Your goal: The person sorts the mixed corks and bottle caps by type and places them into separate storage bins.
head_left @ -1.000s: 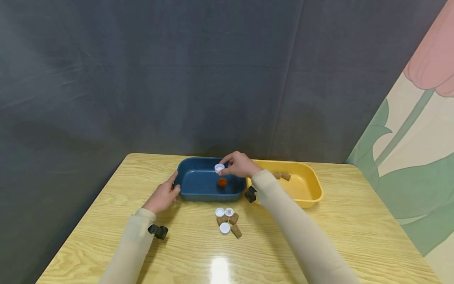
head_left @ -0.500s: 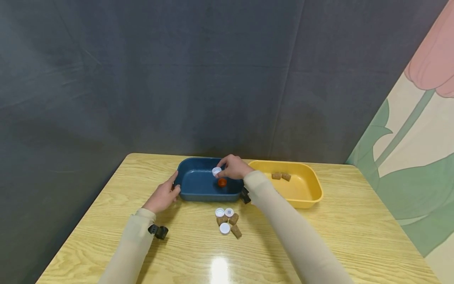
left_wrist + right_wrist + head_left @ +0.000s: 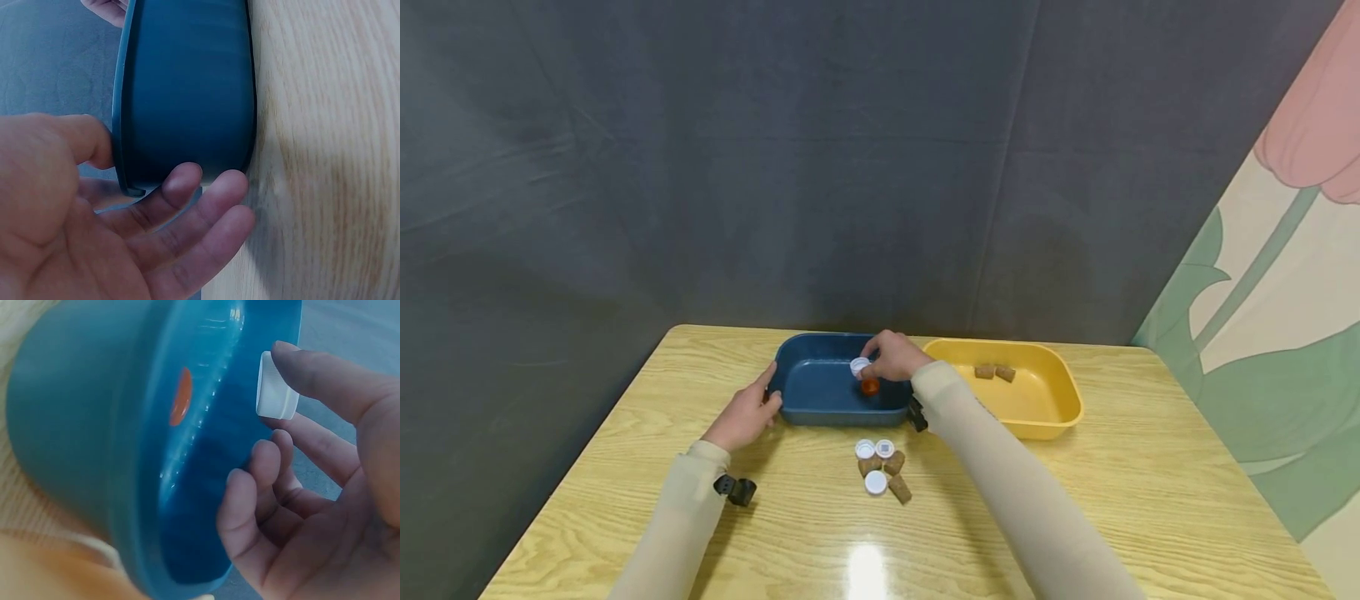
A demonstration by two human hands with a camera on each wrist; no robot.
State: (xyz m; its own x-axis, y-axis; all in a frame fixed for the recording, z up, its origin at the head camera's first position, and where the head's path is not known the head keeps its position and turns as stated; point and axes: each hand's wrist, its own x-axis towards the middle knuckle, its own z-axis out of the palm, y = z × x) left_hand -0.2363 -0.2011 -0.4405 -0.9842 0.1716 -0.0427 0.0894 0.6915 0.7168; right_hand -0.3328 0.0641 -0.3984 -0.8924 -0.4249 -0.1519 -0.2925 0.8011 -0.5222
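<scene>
In the head view, my left hand [image 3: 742, 418] holds the left end of a blue plastic bin [image 3: 820, 417]. The left wrist view shows the thumb against the bin's rim [image 3: 120, 94] and the other fingers bent round its corner. My right hand [image 3: 898, 357] pinches a white bottle cap [image 3: 275, 387] between thumb and index finger over the inside of the same bin. Beneath it, an orange cap [image 3: 870, 387] lies on the bin's floor. In front of the bin, several white caps [image 3: 876, 482] and brown corks [image 3: 899, 488] sit in a small group on the table.
A yellow bin [image 3: 1037, 404] stands just right of the blue one, with two corks [image 3: 995, 372] inside. Both rest on a light wooden table [image 3: 1150, 467]. Behind the table hangs a dark curtain [image 3: 850, 167], and a flower-patterned wall [image 3: 1285, 375] rises at the right.
My right hand has moved slightly left and down with the white cap, lower over the blue bin. The left hand stays at the bin's left end.
</scene>
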